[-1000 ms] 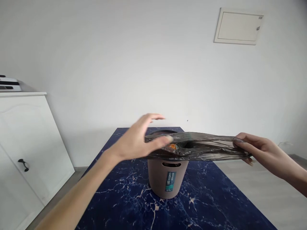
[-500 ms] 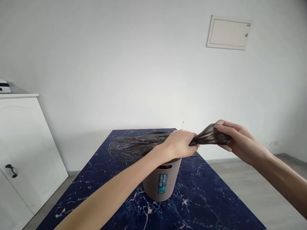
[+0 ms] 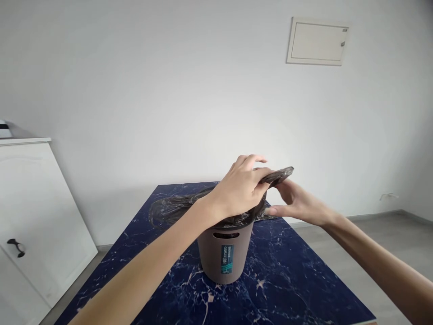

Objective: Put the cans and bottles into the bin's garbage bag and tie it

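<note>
Bin bag (image 3: pixel 176 208), dark plastic, draped over the brown bin (image 3: pixel 225 257) on the blue worktop (image 3: pixel 287 289), gathered end twisted up above the rim. Left hand (image 3: pixel 240 187) clenched round the twist; right hand (image 3: pixel 294 205) loosely spread, fingers touching its tip.

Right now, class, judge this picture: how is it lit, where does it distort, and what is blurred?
All in the head view: soft, even light, brightest on the wall; dull sheen on the black bag, no hard glare; the white cabinet leans from wide-angle distortion; the left hand is nearly sharp.
</note>
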The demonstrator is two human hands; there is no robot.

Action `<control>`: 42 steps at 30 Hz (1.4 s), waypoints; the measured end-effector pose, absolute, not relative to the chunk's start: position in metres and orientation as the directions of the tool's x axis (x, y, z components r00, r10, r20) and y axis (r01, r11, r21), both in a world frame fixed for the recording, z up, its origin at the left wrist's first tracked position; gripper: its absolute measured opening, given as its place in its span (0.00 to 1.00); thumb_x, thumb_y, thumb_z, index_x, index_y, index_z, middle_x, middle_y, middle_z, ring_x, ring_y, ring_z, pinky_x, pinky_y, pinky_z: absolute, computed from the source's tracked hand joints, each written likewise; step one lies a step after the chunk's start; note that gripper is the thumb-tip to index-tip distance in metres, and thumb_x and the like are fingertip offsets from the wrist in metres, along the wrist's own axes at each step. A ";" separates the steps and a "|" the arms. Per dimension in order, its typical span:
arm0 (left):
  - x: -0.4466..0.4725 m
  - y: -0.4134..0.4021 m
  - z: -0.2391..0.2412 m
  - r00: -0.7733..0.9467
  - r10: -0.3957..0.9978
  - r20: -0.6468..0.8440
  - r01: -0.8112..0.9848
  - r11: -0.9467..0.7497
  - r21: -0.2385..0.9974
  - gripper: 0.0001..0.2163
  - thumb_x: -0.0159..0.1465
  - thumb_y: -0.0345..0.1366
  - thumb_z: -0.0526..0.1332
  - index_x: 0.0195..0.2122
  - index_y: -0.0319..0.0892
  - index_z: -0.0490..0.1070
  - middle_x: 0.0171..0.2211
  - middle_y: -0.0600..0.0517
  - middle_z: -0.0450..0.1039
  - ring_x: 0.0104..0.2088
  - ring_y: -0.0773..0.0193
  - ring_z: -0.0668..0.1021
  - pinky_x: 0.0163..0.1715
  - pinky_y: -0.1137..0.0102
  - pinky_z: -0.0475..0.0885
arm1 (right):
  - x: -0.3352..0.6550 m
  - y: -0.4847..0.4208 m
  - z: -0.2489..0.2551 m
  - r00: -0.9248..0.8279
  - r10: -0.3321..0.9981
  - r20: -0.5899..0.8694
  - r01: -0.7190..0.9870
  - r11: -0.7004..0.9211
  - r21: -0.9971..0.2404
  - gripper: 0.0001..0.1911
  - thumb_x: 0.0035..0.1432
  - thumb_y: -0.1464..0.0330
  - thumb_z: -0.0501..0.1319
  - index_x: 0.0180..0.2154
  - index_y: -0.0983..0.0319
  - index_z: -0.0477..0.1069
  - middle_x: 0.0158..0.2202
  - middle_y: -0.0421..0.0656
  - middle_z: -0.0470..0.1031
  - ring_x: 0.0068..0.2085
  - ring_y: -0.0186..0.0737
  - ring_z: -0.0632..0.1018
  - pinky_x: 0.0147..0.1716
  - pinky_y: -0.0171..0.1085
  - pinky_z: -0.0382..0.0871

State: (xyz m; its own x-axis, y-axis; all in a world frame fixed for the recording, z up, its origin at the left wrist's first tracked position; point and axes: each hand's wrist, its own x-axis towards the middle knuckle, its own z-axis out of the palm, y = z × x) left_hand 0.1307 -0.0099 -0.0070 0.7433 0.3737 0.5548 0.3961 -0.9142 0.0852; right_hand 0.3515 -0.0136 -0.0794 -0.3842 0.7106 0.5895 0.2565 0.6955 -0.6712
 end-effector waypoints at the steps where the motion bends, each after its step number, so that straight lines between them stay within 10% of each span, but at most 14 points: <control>1: 0.132 -0.011 -0.007 0.752 0.370 0.545 0.392 -0.916 0.080 0.13 0.75 0.32 0.52 0.53 0.44 0.76 0.67 0.43 0.64 0.71 0.49 0.60 0.67 0.49 0.65 | 0.344 -0.010 -0.077 -0.399 0.723 0.564 0.248 0.677 -0.693 0.33 0.54 0.55 0.77 0.58 0.54 0.73 0.60 0.50 0.76 0.61 0.60 0.75 0.62 0.61 0.70; 6: 0.123 -0.019 -0.008 0.726 0.390 0.567 0.397 -0.910 0.117 0.14 0.77 0.42 0.53 0.60 0.48 0.70 0.70 0.45 0.62 0.73 0.52 0.58 0.71 0.49 0.61 | 0.312 -0.001 -0.069 -0.302 0.815 0.494 0.197 0.560 -0.804 0.18 0.64 0.49 0.67 0.41 0.57 0.78 0.40 0.47 0.81 0.47 0.54 0.81 0.48 0.55 0.79; 11: 0.097 -0.024 -0.021 0.600 0.624 0.501 0.548 -0.776 0.311 0.45 0.60 0.63 0.68 0.70 0.43 0.55 0.69 0.35 0.62 0.67 0.38 0.68 0.60 0.46 0.72 | 0.295 -0.002 -0.064 -0.175 0.863 0.475 -0.148 0.454 -0.879 0.22 0.68 0.45 0.61 0.35 0.57 0.73 0.35 0.43 0.78 0.44 0.48 0.81 0.47 0.46 0.77; 21: 0.076 -0.009 -0.034 0.536 0.628 0.564 0.553 -0.766 0.328 0.14 0.71 0.44 0.64 0.53 0.44 0.74 0.45 0.48 0.85 0.45 0.56 0.85 0.43 0.62 0.78 | 0.288 -0.001 -0.047 -0.107 0.888 0.447 -0.429 0.364 -0.826 0.23 0.67 0.49 0.66 0.30 0.57 0.63 0.23 0.30 0.46 0.21 0.32 0.51 0.25 0.32 0.66; 26: 0.076 -0.002 -0.041 0.550 0.621 0.559 0.616 -0.753 0.231 0.10 0.73 0.42 0.62 0.42 0.45 0.81 0.41 0.50 0.86 0.38 0.57 0.85 0.37 0.63 0.76 | 0.278 -0.001 -0.039 -0.104 0.861 0.497 -0.269 0.457 -0.848 0.27 0.66 0.44 0.63 0.28 0.56 0.58 0.25 0.31 0.44 0.22 0.33 0.47 0.16 0.32 0.47; 34: 0.053 -0.005 -0.018 0.553 0.619 0.558 0.622 -0.752 0.218 0.20 0.66 0.39 0.67 0.59 0.46 0.71 0.48 0.48 0.83 0.49 0.51 0.82 0.49 0.56 0.76 | 0.261 -0.020 -0.036 -0.293 0.849 0.440 0.463 0.529 -0.711 0.23 0.62 0.52 0.70 0.54 0.55 0.76 0.24 0.33 0.63 0.24 0.34 0.63 0.23 0.37 0.56; 42: -0.036 -0.031 -0.033 0.386 0.771 0.506 0.699 -0.603 0.385 0.40 0.62 0.53 0.70 0.73 0.59 0.54 0.73 0.45 0.58 0.70 0.41 0.67 0.62 0.50 0.72 | 0.246 -0.026 -0.032 -0.491 0.763 0.421 0.563 0.646 -0.515 0.23 0.58 0.53 0.71 0.52 0.54 0.81 0.45 0.45 0.86 0.41 0.50 0.84 0.37 0.44 0.76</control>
